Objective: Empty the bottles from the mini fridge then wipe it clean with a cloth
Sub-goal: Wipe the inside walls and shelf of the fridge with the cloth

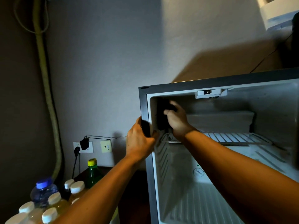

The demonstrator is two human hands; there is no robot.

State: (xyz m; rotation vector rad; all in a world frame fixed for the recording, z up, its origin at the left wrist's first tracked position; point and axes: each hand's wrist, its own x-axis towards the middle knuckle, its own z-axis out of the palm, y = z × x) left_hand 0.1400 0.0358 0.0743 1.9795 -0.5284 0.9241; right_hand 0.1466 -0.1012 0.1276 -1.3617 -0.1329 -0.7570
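Right hand [175, 118] fingers pinch dark cloth [162, 116] inside fridge [149, 159] — left hand [140, 142] grips its edge.

**Looks like a hotel or guest room corner**

Compact mini fridge [226, 143] against a plain painted wall [105, 62]. Wall sockets [83, 147] low down with a plug and adapter in them. Cluster of drink bottles [48, 201] on a dark bench [90, 173]. Insulated pipe [47, 94] running down the corner. Dim domestic lighting.
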